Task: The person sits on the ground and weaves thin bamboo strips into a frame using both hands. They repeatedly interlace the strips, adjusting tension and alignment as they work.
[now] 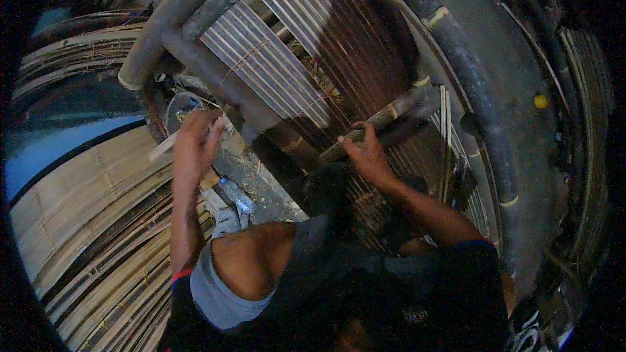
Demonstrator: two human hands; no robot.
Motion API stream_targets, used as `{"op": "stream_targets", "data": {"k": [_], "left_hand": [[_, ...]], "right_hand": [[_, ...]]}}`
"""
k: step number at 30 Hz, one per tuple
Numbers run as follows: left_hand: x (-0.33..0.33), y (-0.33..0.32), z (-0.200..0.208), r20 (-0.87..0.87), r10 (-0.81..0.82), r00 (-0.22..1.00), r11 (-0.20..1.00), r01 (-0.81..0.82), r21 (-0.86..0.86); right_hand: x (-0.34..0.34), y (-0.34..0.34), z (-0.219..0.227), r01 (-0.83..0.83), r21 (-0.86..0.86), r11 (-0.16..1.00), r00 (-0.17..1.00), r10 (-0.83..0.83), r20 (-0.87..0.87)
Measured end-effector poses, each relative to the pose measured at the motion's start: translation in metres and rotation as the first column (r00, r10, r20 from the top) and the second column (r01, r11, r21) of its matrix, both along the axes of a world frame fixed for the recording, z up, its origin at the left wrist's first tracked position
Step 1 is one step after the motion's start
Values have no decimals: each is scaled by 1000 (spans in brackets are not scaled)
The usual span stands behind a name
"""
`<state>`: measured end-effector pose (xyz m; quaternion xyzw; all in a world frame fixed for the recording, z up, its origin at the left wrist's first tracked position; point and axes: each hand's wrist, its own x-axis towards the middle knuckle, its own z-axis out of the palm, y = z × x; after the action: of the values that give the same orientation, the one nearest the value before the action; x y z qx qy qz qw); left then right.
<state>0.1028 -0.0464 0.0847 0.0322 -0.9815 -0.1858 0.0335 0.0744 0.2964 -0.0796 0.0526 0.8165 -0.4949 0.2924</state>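
Currently, I am seeing the round pole [386, 116] slanting across the dark, shaded slats [355, 45], with my right grip [373, 158] closing around it toward its lower-left end. A short stub is projecting past the fingers on the left, while the longer part is running up and away to the right of the grip. My left grip [194, 143] is hanging well apart from the pole, off to its left; its fingers are curling close to a pale flat strip [162, 148], but they are blurring, so I cannot tell whether they are pressing together on it.

Beyond the pole, a pale slatted section [261, 65] is lying beside the darker one, with a narrow gap running between them. A thick frame rail [212, 73] is bordering that pale section on its left, and a large curving pole [450, 58] is passing along the right side.

Near my left grip, a clear container [184, 105] is standing just beyond the fingers, and a plastic bottle [237, 195] is lying below and to the right. Farther out, long split strips [130, 264] are filling the lower left, and a small yellow object [540, 102] is resting at far right.
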Motion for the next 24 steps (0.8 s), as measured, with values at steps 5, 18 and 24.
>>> {"op": "stream_targets", "data": {"k": [5, 18, 24], "left_hand": [[-87, 72, -39, -98, -458, 883, 888, 451, -83], [-130, 121, -89, 431, -520, 738, 702, 656, -276], [-112, 120, -97, 47, -574, 817, 788, 567, -240]], "right_hand": [[-2, 6, 6, -653, -14, 757, 756, 653, 43], [-81, -7, 77, -268, -209, 940, 761, 73, -645], [-89, -36, 80, 381, -843, 381, 906, -335, 258]]}}
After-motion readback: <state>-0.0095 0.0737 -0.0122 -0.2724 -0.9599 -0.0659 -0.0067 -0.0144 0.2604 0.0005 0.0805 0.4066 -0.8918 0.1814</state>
